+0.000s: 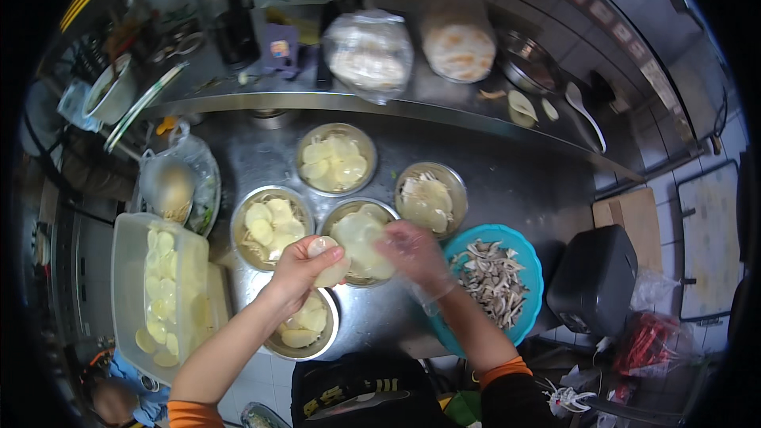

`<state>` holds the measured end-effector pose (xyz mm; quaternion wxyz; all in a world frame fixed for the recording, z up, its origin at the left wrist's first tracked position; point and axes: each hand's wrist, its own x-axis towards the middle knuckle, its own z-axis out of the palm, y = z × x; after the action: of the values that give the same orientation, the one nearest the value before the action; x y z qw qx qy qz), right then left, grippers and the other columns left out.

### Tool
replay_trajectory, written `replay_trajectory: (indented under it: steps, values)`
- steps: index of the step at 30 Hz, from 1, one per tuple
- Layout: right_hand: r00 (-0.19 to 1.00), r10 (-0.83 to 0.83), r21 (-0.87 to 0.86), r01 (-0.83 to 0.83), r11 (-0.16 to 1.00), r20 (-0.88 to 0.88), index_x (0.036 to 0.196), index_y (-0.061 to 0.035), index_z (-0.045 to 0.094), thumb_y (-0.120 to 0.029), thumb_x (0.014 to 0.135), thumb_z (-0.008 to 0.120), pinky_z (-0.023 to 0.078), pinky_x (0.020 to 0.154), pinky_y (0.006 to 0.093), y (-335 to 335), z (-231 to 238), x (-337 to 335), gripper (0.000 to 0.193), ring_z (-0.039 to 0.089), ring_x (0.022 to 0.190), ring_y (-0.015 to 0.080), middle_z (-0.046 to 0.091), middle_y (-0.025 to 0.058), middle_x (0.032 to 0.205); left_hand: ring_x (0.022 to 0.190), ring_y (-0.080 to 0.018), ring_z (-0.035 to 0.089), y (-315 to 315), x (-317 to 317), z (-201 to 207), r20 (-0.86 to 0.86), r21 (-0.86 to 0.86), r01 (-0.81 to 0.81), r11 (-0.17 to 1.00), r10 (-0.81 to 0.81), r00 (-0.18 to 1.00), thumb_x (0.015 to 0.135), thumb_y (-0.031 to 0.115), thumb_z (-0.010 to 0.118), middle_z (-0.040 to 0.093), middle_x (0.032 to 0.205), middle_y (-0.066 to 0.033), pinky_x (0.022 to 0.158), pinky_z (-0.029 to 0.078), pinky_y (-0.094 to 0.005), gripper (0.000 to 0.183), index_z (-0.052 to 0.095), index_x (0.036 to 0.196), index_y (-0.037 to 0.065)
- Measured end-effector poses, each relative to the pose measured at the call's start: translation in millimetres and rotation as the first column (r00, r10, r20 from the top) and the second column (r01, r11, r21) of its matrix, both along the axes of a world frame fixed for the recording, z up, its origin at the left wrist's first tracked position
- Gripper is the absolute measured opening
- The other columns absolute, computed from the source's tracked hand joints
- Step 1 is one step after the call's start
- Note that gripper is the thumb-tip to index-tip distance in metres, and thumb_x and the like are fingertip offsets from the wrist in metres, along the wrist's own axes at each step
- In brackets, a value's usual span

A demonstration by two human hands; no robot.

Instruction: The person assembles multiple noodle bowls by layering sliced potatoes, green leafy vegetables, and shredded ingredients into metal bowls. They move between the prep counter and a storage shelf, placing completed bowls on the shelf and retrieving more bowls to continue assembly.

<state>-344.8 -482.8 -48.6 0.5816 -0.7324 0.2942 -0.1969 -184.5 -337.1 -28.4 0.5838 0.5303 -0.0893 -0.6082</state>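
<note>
My left hand [295, 271] is closed around a small stack of thin, pale, round potato slices [330, 263], held at the near left edge of the middle metal bowl [358, 200]. Over that bowl's right side is my right hand [418, 257], in a clear plastic glove; motion smears its fingers, so whether they hold a slice cannot be told. Wide pale slices [361, 230] cover what lies in the middle bowl. Around it stand more metal bowls, at the back [337, 126], left [235, 226], right [463, 192] and near side [334, 323], each with similar slices on top.
A tall clear plastic tub [127, 269] of slices stands at the left. At the right, a turquoise basin [533, 269] holds torn grey mushrooms [490, 281], beside a black bin [593, 273]. A metal shelf [380, 106] crosses behind the bowls, carrying bagged food [367, 59] and a white spoon [587, 115].
</note>
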Motion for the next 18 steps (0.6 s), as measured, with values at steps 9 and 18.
replay_trajectory:
  steps: [9, 18]
  values:
    - [0.968, -0.193, -0.251, 0.149, 0.956, -0.161, 0.067, -0.0007, 0.058, -0.023, 0.079, 0.068, 0.042, 0.052, 0.0302, -166, -119, -39, 0.027, 0.049, 0.055, 0.0116, 0.054, 0.0033, 0.058, 0.084, -0.0157, 0.063, -69, -58, -48, -0.102, 0.113, 0.085, 0.990, -0.073, 0.992, 0.084, 0.015, 0.067, 0.064, 0.093, -0.0051, 0.072, 0.057, -0.0335, 0.020, 0.058, 0.100, 0.007]
    - [0.968, -0.041, 0.023, 0.049, 0.999, -0.246, 0.073, -0.0021, 0.063, -0.005, 0.077, 0.062, 0.049, 0.050, 0.0322, -198, -129, -45, 0.005, 0.060, 0.058, 0.0159, 0.059, 0.0071, 0.064, 0.100, -0.0229, 0.061, -83, -41, -66, -0.124, 0.239, 0.018, 0.971, 0.012, 0.992, 0.091, 0.000, 0.048, 0.059, 0.110, -0.0138, 0.086, 0.055, -0.0364, 0.027, 0.051, 0.118, -0.004]
